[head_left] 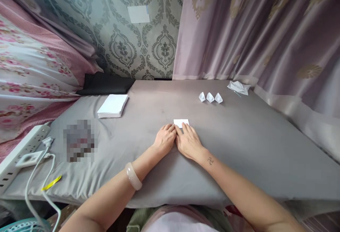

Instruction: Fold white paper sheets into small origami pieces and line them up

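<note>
A small folded piece of white paper (181, 122) lies on the grey cloth in front of me, its lower part hidden under my fingers. My left hand (165, 139) is at its lower left corner, fingers bent together and closed on the edge. Across the front of the paper lies my right hand (188, 140), with its fingers stretched out and the tips resting on the sheet. The two hands touch or nearly touch at the thumbs. Beyond them, to the right, three small folded paper shapes (210, 97) stand in a row.
A stack of white paper (113, 105) is at the back left, by a black folded item (106, 83). Crumpled paper (238, 87) lies far right near the curtain (255, 30). At left are a power strip (25, 154) with cables, a yellow strip (51, 183) and a pixelated patch.
</note>
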### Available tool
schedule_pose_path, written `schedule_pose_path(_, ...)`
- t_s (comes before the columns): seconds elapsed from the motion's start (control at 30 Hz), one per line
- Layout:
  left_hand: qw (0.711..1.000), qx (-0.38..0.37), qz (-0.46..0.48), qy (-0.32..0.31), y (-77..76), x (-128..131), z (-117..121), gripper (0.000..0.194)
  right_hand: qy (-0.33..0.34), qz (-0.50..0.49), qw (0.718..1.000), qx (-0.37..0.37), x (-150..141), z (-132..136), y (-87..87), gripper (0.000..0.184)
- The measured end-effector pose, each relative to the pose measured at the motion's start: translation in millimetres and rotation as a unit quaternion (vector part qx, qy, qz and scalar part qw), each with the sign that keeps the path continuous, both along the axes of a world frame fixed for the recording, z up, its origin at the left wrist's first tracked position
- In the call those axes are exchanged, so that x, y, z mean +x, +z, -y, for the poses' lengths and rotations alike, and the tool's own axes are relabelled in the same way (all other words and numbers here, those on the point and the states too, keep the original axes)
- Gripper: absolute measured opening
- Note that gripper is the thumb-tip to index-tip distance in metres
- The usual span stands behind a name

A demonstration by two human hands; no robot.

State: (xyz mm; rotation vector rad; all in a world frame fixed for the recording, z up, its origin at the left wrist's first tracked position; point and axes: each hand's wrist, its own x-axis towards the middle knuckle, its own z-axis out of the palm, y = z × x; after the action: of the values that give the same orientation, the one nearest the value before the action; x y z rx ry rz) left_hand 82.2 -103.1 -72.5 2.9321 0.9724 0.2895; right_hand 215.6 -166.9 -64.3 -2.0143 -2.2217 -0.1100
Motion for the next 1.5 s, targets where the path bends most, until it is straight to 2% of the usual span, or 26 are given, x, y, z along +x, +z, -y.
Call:
schedule_pose_path(0.23, 1.0, -0.016, -0.004, 0.018, 3.7, -3, 1, 0.037, -0.041, -0.025, 0.999, -0.011, -8, 5, -6.8, 0.054)
schedule_pose_path(0.57, 0.999, -0.017, -0.005, 0.047, 7.3, -2, 3, 0.036, -0.058, -0.028, 0.998, -0.017, 28, 10, -5.2, 0.048)
schedule_pose_path(0.73, 0.989, -0.101, 0.042, 0.097, 19.6, 2, -6, 0.03, -0.074, -0.042, 0.996, -0.02, 43, 10, -0.7, 0.045)
schedule_pose_path(0.83, 0.962, -0.183, 0.103, 0.174, 21.2, 7, -20, 0.018, -0.098, -0.077, 0.992, -0.032, 53, 1, 6.6, 0.035)
schedule_pose_path(0.9, 0.939, -0.217, 0.147, 0.222, 17.4, 11, -30, 0.027, -0.112, -0.119, 0.986, -0.03, 58, -10, 11.3, 0.027)
schedule_pose_path(0.93, 0.934, -0.22, 0.162, 0.229, 14.3, 12, -33, 0.031, -0.107, -0.142, 0.984, -0.015, 60, -16, 12.8, 0.028)
schedule_pose_path(0.97, 0.932, -0.222, 0.173, 0.227, 10.9, 13, -36, 0.035, -0.089, -0.165, 0.982, 0.004, 60, -22, 13.5, 0.036)
schedule_pose_path(1.03, 0.934, -0.22, 0.196, 0.203, 3.8, 15, -37, 0.035, -0.029, -0.198, 0.979, 0.037, 59, -34, 12.6, 0.058)
schedule_pose_path(1.1, 0.938, -0.21, 0.219, 0.169, -2.2, 15, -35, 0.026, 0.02, -0.215, 0.975, 0.048, 57, -42, 9.8, 0.067)
schedule_pose_path(1.2, 0.951, -0.146, 0.251, 0.108, -7.2, 13, -31, 0.01, 0.052, -0.214, 0.974, 0.057, 52, -47, 5.5, 0.052)
schedule_pose_path(1.3, 0.964, -0.034, 0.257, 0.065, -7.9, 12, -28, 0.008, 0.05, -0.189, 0.973, 0.124, 47, -47, 3.5, 0.03)
schedule_pose_path(1.4, 0.968, 0.037, 0.237, 0.069, -7.3, 13, -28, 0.012, 0.036, -0.151, 0.97, 0.188, 43, -47, 3.8, 0.03)
schedule_pose_path(1.5, 0.969, 0.041, 0.222, 0.098, -6.7, 13, -29, 0.013, 0.034, -0.126, 0.971, 0.199, 41, -45, 4.7, 0.036)
